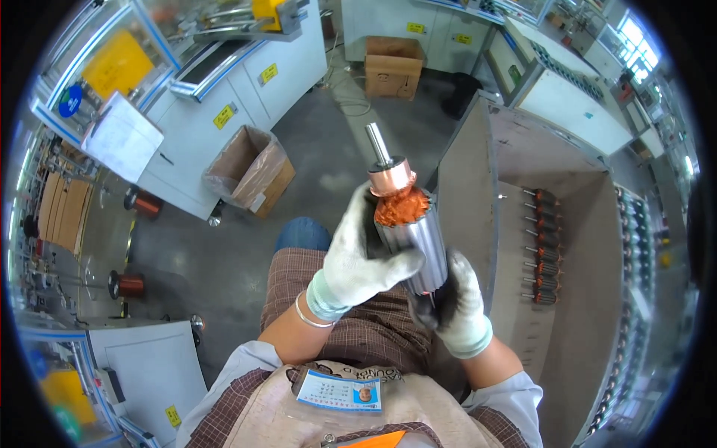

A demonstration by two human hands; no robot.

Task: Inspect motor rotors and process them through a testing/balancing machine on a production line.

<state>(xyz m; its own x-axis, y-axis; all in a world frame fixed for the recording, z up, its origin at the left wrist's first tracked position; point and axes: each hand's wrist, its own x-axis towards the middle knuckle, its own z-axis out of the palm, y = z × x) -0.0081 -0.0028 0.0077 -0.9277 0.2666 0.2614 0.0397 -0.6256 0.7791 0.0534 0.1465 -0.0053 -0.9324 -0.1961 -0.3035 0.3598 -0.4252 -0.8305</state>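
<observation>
A motor armature is held up in front of my lap, tilted with its steel shaft pointing up and away. It has a copper commutator, orange-red windings and a ridged grey steel core. My left hand, in a white work glove with a pale green cuff, wraps round the core, its thumb across the front. The gloved right hand grips the lower end, where dark finger coating shows and part of the armature is hidden. Right of my hands, several similar armatures stand in a row inside a deep grey bin.
Cardboard boxes stand on the floor by the left cabinet and farther back. Spools of copper wire sit at the left. White machine cabinets line the left and back. The bin's near wall rises close beside my right hand.
</observation>
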